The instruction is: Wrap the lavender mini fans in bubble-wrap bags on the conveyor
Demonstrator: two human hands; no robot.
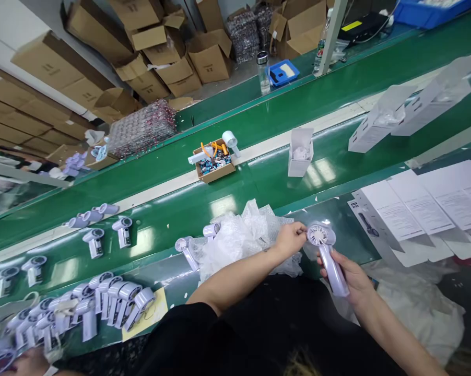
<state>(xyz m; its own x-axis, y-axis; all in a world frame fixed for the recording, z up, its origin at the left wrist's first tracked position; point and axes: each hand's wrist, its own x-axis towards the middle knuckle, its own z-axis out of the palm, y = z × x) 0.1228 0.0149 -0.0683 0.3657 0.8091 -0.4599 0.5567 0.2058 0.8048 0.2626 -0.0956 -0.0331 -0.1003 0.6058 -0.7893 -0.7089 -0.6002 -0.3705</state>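
My right hand (pixel 351 277) is wrapped around the handle of a lilac handheld fan (pixel 335 274), whose round, slatted head points up and away from me. My left hand (pixel 291 239) is closed in a pinch right beside the left rim of the fan head; what its fingertips hold, if anything, is too small to tell. Under my left forearm lies a heap of bubble wrap bags (pixel 235 243). Two more lilac fans, one of them a slatted-head fan (pixel 186 252), lie at the heap's left edge.
Many lilac fans (pixel 114 297) are grouped at left, near another person's hand (pixel 30 361). More fans stand on the green conveyor belt (pixel 188 209). A small parts carton (pixel 216 172) and open white boxes (pixel 300 156) sit farther back. Printed box flaps (pixel 408 209) lie at right.
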